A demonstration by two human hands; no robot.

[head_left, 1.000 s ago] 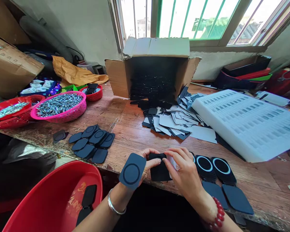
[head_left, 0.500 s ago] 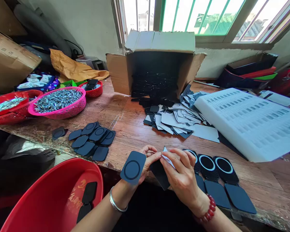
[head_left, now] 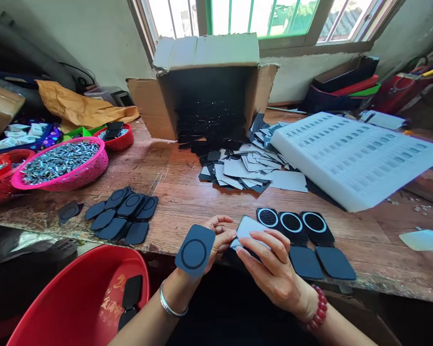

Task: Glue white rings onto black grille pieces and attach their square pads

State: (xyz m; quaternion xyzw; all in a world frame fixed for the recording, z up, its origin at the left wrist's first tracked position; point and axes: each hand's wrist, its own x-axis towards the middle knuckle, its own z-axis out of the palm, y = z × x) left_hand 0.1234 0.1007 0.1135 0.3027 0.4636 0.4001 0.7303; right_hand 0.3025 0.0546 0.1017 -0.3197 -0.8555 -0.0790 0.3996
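A white-backed sheet is tilted up between my hands, its white face showing and its underside mostly hidden. My left hand pinches its near left corner between thumb and fingers. From the right, my right hand grips the same sheet with bent fingers. A dark square pad with a ring mark lies over the thumb side of my left hand and wrist; how it stays there is hidden. Beside my right hand, folding black charger pads with white rings lie opened out in a row.
Dark ringed squares are piled on the left of the table. A carton stands behind loose white and black sheets. A white foam tray lies right. Metal parts fill a pink basket. A red tub sits below the edge.
The sheet between my hands has turned, so much more of its white face shows and the black part that hung below is mostly out of sight. The view has shifted right.
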